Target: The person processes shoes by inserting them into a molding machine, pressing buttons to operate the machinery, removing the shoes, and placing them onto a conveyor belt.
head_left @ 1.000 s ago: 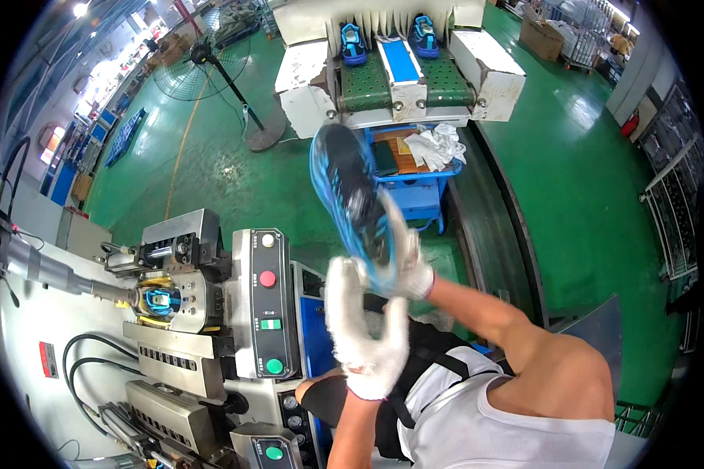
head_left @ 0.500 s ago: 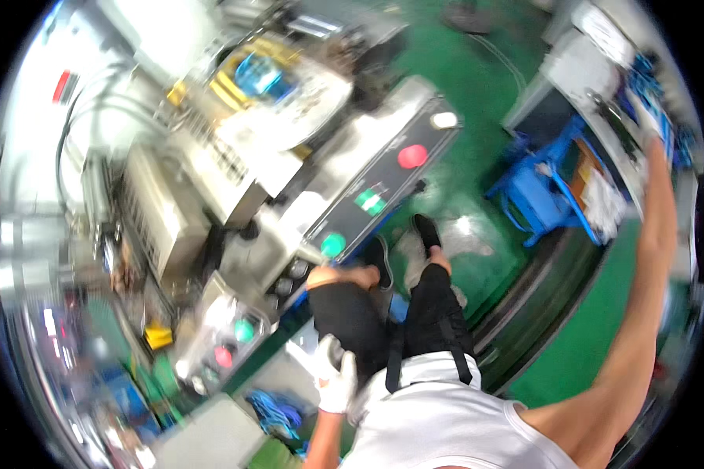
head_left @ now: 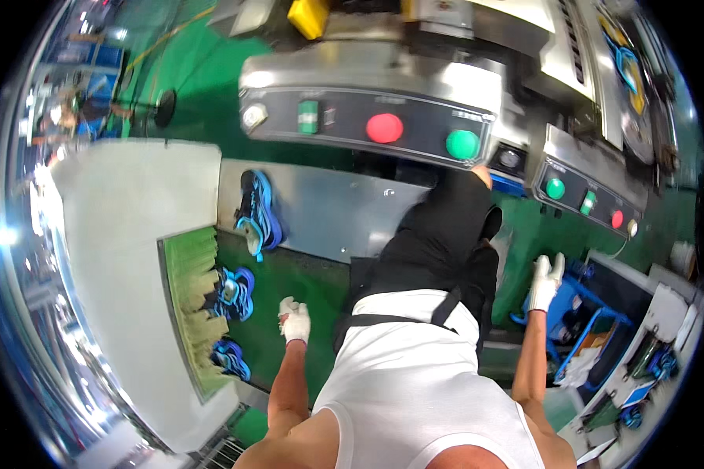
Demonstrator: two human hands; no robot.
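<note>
My left hand, in a white glove, hangs over the green floor with its fingers loosely bent and nothing seen in it. Nearest to it are black and blue sneakers: one sneaker on a grey metal plate, another sneaker and a third sneaker by a green, ragged-edged strip. At my other side, my right hand, also gloved in white, is open, its fingers and thumb apart. It is empty, beside a blue stool.
Ahead stands a machine with a control panel of red and green buttons; a second panel is to its right. A white tabletop lies left. At the lower right, a bench carries more blue shoes.
My view has turned left, toward the white tabletop and the sneakers. My right hand has drawn back from the bench with the blue items and lowered beside me.
</note>
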